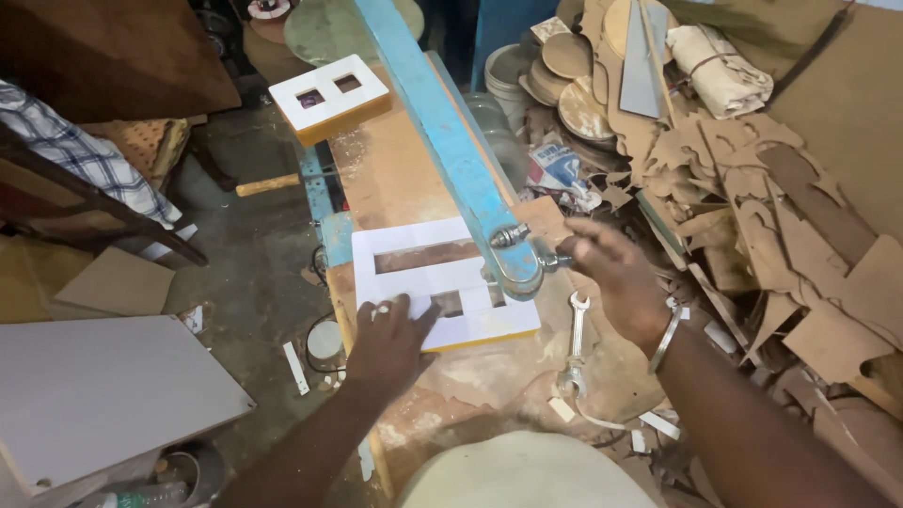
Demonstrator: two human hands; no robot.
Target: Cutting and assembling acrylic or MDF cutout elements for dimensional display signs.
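A white-faced board [414,240] with rectangular cut-outs lies flat on the dusty saw table [395,179]. My left hand [388,337] presses flat on the board's near left corner. The blue saw arm [442,122] reaches over the board and ends in a metal clamp head [515,263]. My right hand [609,273], with a metal bangle at the wrist, has its fingers pinched on the knob at the right side of that clamp head. A steel spanner [574,343] lies on the table just below my right hand.
A second white board with two square holes [329,94] rests at the table's far end. Piles of cut wooden shapes [752,188] fill the right side. A large grey panel [103,386] lies on the floor at left, beside a checked cloth [75,150].
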